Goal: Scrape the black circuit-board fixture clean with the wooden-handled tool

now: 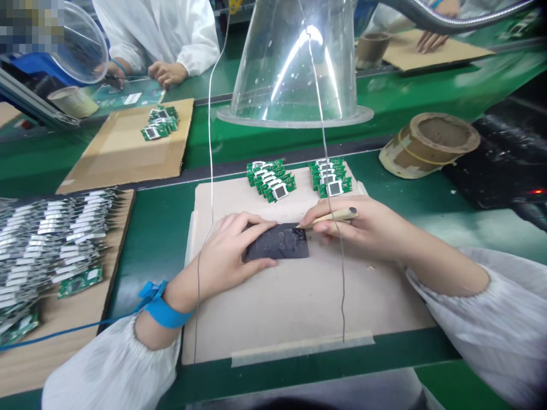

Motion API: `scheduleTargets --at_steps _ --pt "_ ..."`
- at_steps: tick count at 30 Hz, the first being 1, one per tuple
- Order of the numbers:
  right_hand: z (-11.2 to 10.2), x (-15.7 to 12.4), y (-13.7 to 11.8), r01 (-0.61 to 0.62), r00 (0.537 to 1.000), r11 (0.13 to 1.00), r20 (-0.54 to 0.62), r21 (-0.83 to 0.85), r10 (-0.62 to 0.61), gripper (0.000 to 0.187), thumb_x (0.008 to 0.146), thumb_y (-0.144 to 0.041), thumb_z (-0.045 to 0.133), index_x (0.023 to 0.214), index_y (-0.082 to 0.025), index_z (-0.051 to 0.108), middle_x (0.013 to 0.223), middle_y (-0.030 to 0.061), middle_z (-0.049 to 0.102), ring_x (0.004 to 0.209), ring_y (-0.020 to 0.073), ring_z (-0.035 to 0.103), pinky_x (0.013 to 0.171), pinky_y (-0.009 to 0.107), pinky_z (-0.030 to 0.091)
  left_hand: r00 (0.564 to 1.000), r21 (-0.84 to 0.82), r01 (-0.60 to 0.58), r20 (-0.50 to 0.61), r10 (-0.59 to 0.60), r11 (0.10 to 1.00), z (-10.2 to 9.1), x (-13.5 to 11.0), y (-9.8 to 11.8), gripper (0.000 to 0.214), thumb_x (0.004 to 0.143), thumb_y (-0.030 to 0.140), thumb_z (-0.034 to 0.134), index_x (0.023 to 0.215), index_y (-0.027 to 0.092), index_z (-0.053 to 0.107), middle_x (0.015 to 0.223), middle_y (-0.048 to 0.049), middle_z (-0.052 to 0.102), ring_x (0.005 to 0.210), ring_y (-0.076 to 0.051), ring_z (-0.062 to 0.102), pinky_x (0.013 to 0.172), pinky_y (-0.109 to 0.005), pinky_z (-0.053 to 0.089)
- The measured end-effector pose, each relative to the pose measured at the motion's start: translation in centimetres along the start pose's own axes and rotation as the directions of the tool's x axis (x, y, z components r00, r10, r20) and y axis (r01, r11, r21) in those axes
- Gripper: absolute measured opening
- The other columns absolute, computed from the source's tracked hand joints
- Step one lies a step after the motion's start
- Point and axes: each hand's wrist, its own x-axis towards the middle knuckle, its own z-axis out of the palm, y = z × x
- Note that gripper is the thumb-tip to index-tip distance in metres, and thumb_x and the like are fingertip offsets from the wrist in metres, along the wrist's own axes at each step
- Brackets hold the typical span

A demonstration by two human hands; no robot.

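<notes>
A flat black rectangular block [280, 244] with shallow recesses lies on the beige cardboard mat [294, 307]. My left hand [228, 250] grips its left end, thumb along the near edge and fingers over the far edge. A blue strap circles that wrist. From the right, my right hand [363, 228] pinches a slim beige pointed stick [342, 215] with a dark rear end. The stick's tip is at the block's upper right corner; whether it touches is too small to tell. Beyond the block are two overlapping rows of green circuit boards [277, 185] with small grey screens.
A clear plastic funnel hood [294, 68] hangs above the mat, with thin wires dangling in front. Many boards [55, 239] fill cardboard at left. A tape-roll pot [427, 145] stands at right. Across the bench, a co-worker's hands [168, 74] are near another cardboard sheet [128, 148].
</notes>
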Motion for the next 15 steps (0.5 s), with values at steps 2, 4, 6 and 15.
scheduleTargets --at_steps 2,4,6,15 --pt "-0.12 -0.04 0.06 -0.014 1.000 1.000 0.008 0.011 0.014 0.022 0.108 -0.040 0.059 0.118 -0.027 0.074 0.090 0.0020 0.074 0.076 0.0178 0.069 0.074 0.029 0.053 1.000 -0.015 -0.020 -0.008 0.020 1.000 -0.06 -0.07 -0.11 0.060 0.096 0.051 0.072 0.148 0.029 0.054 0.137 -0.0124 0.059 0.127 -0.033 0.055 0.108 -0.052 0.044" --pt "-0.16 -0.03 -0.01 -0.012 1.000 1.000 0.001 0.013 0.012 0.022 0.108 -0.039 0.059 0.118 -0.027 0.074 0.086 0.0011 0.073 0.077 0.0178 0.069 0.073 0.028 0.052 0.999 -0.028 -0.037 -0.013 0.036 0.999 -0.15 -0.09 -0.20 0.057 0.097 0.049 0.070 0.148 0.028 0.054 0.138 -0.0122 0.060 0.128 -0.032 0.056 0.109 -0.051 0.044" --pt "-0.16 0.00 -0.18 -0.002 1.000 1.000 -0.010 0.018 0.002 0.022 0.108 -0.039 0.058 0.117 -0.026 0.073 0.082 0.0003 0.071 0.074 0.0169 0.068 0.070 0.027 0.051 0.999 -0.034 -0.047 -0.017 0.047 0.998 -0.22 -0.09 -0.26 0.055 0.098 0.048 0.070 0.147 0.027 0.055 0.138 -0.0118 0.061 0.128 -0.032 0.056 0.110 -0.050 0.044" --pt "-0.14 0.02 -0.21 0.025 1.000 1.000 0.001 0.004 -0.025 0.021 0.107 -0.040 0.061 0.117 -0.027 0.074 0.109 0.0037 0.075 0.091 0.0193 0.071 0.081 0.029 0.054 0.999 -0.032 -0.033 -0.004 0.033 0.999 -0.22 0.02 -0.23 0.056 0.096 0.051 0.071 0.145 0.028 0.056 0.139 -0.0113 0.061 0.129 -0.032 0.056 0.111 -0.050 0.044"
